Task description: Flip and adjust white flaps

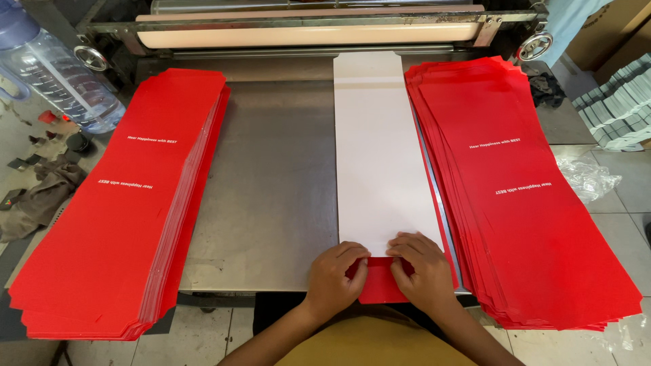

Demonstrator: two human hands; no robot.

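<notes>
Long white-faced card sheet with a red underside (380, 156), lying flat down the middle of the grey metal counter (271, 183), far end under the cream-coloured roller (308, 34) of the machine. Near end folded up as a red flap (381, 283), pinched and pressed by both hands: left hand (336, 278) with fingers (359, 249) curled over the flap's left corner, right hand (422, 268) with fingers (400, 245) flat along the fold line. Both grasping the sheet, neither released. Judged light, thin and springy; stiff along its length yet easily creased, with a smooth face likely to slide on metal. Best held at the near edge and corners, close to the fold. Tall stack of red card sheets (115, 210) at left, fanned stack of red card sheets (522, 196) at right, clear plastic water bottle (54, 68) beyond.
</notes>
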